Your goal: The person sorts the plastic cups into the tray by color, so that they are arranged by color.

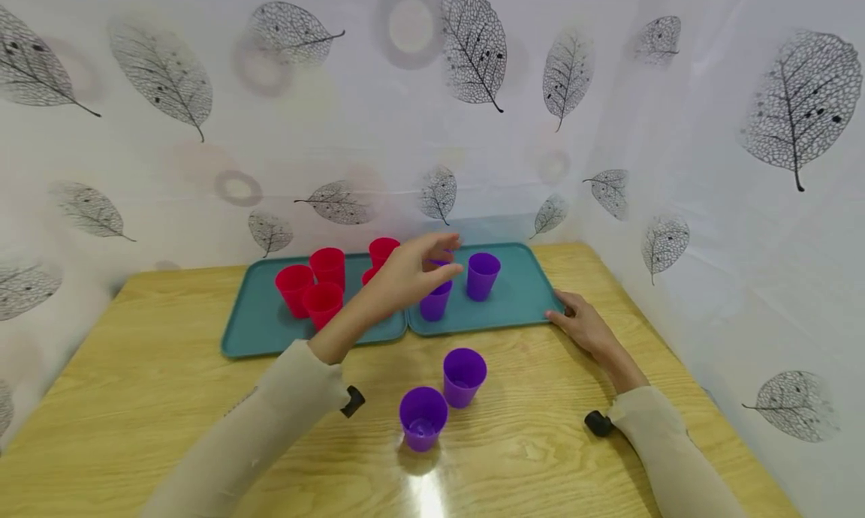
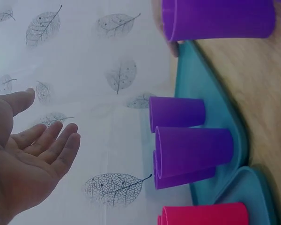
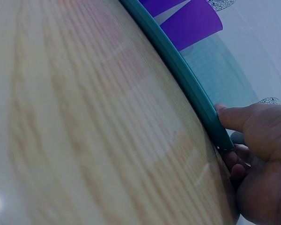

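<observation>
My left hand (image 1: pixel 410 272) hangs in the air over the purple cups, its fingers loosely bent and its palm bare in the left wrist view. Below it, on the right teal tray (image 1: pixel 523 293), stand a purple cup (image 1: pixel 435 302) and another purple cup (image 1: pixel 483 276); a third is mostly hidden behind the hand. My right hand (image 1: pixel 584 324) grips the near right corner of that tray. In the right wrist view the thumb lies on the rim (image 3: pixel 196 98) and the fingers curl beneath it.
Several red cups (image 1: pixel 293 289) stand on the left teal tray (image 1: pixel 246 330), which adjoins the right one. Nearer on the wooden table (image 1: pixel 135 398) are two upright purple cups, one (image 1: pixel 462 379) behind the other (image 1: pixel 422 420). A leaf-patterned curtain (image 1: pixel 351 127) hangs behind and to the right.
</observation>
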